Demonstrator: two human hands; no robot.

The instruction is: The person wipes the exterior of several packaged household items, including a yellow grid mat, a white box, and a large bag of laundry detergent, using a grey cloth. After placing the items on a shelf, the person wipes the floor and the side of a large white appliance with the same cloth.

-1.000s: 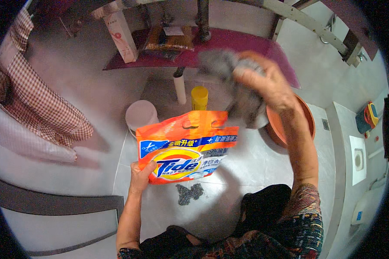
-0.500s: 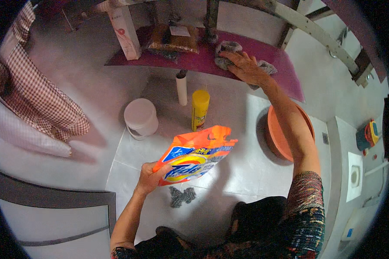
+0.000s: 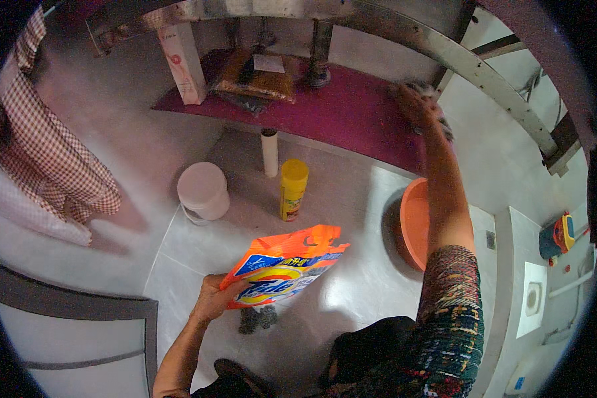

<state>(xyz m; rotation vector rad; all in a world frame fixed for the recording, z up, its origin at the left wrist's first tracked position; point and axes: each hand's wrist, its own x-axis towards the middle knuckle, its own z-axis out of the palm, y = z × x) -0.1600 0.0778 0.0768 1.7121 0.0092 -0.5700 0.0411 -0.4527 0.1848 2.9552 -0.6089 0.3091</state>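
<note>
Orange detergent bag (image 3: pixel 284 266) in left hand (image 3: pixel 212 298), right hand (image 3: pixel 414 106) on maroon shelf (image 3: pixel 351 116)

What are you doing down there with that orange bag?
A person is bent over a tiled floor. Their left hand grips an orange detergent bag by its lower corner, held above the floor. Their right hand reaches far out and presses a grey cloth onto a dark red shelf. Below stand a yellow bottle, a white lidded bucket and an orange basin. A small floor drain sits under the bag.
</note>
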